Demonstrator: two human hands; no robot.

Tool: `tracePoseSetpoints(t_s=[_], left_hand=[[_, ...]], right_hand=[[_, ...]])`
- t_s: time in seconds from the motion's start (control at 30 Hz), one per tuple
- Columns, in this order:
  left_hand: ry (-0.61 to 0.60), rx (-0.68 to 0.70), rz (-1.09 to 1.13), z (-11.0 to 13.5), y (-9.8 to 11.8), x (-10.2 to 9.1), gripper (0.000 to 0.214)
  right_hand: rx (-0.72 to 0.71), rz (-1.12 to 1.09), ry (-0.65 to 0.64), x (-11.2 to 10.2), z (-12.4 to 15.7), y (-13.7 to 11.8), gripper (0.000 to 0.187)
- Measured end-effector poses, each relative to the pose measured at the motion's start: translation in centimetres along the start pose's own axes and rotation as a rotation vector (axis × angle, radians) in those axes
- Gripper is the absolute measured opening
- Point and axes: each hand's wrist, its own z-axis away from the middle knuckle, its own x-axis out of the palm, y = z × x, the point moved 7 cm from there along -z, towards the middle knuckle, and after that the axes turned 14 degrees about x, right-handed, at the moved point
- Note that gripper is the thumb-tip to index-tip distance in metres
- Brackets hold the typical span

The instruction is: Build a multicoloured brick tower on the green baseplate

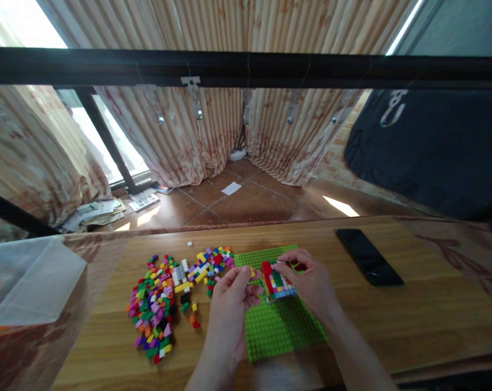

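Note:
Over a green studded baseplate (284, 328), my right hand (311, 279) grips a small structure of building bricks (276, 279) by its right and upper side. Red, green, white, yellow and light blue bricks make it up. Whether its underside touches the baseplate, I cannot tell. My left hand (235, 290) is just left of the structure, thumb and forefinger pinched on a small yellow brick (252, 272). Close to my left hand's left side lie loose bricks, among them an orange-red one (195, 321) and a yellow one (194, 308).
A large heap of loose bricks (152, 315) spreads over the left of the wooden table (364, 336). A black phone (369, 257) lies at the right. A translucent plastic bag (30, 282) is at the far left. Behind the table are curtains and a tiled floor.

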Motion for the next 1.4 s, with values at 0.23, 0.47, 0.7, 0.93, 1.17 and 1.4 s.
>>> tracePoseSetpoints(t_s=[0.23,0.47,0.7,0.93,1.17,1.4], left_hand=[[0.031,0.007,-0.021,-0.1,-0.7,-0.1,0.026],[0.005,0.003,-0.037,-0.2,-1.0,0.0,0.031],[-0.001,0.021,-0.077,0.0,-1.0,-0.1,0.028],[0.02,0.039,-0.049,0.0,-0.5,-0.4,0.028],[0.011,-0.008,0.026,0.0,-0.6,0.0,0.032],[-0.087,-0.045,0.11,0.4,-0.7,1.3,0.031]], right_hand=[[0.309,-0.239,-0.244,1.8,0.1,1.8,0.042],[0.318,-0.331,-0.271,2.2,0.3,1.2,0.033],[0.28,-0.347,-0.253,2.3,0.3,1.2,0.031],[0.368,-0.615,-0.176,0.2,-0.3,1.6,0.036],[0.118,-0.443,-0.025,-1.8,0.5,-0.7,0.021],[-0.186,-0.056,-0.217,0.7,3.5,-4.8,0.023]])
